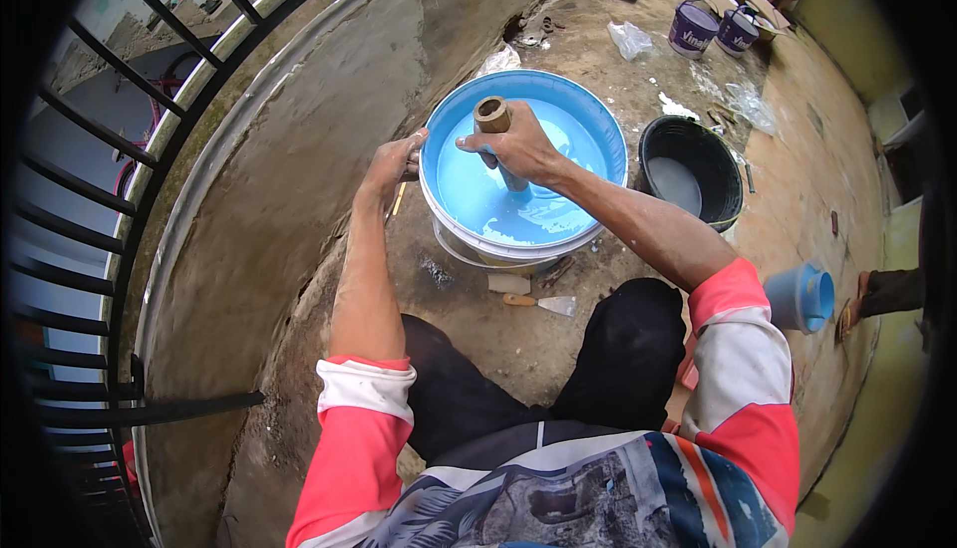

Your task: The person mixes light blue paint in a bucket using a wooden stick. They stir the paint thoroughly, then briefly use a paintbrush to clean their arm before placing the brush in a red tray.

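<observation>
In front of my knees stands a white bucket (pixel 498 249) with light blue paint (pixel 469 194) inside. My right hand (pixel 513 144) is wrapped round the upper part of a bamboo stick (pixel 491 113). The stick leans slightly, its lower end hidden in the paint. At the bucket's left side my left hand (pixel 394 164) grips the rim, fingers on the outside, which are partly hidden. Blue paint coats the inner wall above the paint's surface.
A black bucket (pixel 733 184) with greyish liquid stands to the right. Farther right is a small blue bucket (pixel 797 299), near another person's leg (pixel 892 292). A putty knife (pixel 538 302) lies before my knees. Purple paint pails (pixel 693 30) stand far off. Black railing (pixel 75 184) borders the left.
</observation>
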`<state>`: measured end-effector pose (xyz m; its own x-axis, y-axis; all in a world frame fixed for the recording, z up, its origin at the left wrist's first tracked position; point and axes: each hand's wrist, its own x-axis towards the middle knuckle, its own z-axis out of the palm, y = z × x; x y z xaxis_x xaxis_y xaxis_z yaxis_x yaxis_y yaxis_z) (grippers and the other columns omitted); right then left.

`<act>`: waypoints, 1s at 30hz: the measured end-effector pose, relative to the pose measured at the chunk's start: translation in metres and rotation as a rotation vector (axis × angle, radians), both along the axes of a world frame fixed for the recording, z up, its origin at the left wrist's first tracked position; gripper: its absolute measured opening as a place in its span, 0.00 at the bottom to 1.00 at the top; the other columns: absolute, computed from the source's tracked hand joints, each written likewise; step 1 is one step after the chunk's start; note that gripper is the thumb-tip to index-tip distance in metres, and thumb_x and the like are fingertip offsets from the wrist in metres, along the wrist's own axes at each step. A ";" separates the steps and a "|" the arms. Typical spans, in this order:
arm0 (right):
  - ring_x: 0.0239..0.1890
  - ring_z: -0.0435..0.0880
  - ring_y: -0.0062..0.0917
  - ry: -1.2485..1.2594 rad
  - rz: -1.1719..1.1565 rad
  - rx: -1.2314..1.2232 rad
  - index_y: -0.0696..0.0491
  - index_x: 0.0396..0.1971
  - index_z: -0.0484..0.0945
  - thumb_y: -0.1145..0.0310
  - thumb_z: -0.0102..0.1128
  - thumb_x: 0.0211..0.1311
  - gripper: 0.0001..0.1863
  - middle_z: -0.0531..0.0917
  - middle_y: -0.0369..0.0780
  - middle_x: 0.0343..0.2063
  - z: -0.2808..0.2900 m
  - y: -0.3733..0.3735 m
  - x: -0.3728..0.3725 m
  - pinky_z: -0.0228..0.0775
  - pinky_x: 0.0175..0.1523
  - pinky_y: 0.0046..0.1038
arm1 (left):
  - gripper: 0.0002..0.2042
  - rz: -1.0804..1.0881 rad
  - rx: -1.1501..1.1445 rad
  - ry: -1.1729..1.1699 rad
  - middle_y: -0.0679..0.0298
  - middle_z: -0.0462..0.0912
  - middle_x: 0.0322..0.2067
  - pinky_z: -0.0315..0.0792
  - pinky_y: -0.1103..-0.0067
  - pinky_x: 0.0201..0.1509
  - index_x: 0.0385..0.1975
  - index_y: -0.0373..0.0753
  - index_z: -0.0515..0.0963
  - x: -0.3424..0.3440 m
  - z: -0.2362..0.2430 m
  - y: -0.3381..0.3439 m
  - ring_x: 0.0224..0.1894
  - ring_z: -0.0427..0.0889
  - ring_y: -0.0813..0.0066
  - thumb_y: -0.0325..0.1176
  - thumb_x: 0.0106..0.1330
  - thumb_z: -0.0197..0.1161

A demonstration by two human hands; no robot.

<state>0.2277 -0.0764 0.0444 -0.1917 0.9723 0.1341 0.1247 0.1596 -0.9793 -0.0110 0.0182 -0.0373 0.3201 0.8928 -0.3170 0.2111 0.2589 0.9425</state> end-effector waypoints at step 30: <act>0.25 0.82 0.26 0.025 -0.140 0.450 0.59 0.27 0.77 0.71 0.67 0.52 0.09 0.83 0.43 0.21 -0.024 0.037 -0.049 0.73 0.33 0.32 | 0.22 0.045 0.084 -0.022 0.66 0.81 0.30 0.68 0.79 0.31 0.42 0.35 0.86 0.000 -0.009 0.000 0.26 0.73 0.80 0.52 0.69 0.64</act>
<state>0.1784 -0.0390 0.0202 -0.0542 0.8329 0.5508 0.1524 0.5520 -0.8198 -0.0106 0.0187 -0.0460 0.2850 0.9295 -0.2341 0.1805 0.1878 0.9655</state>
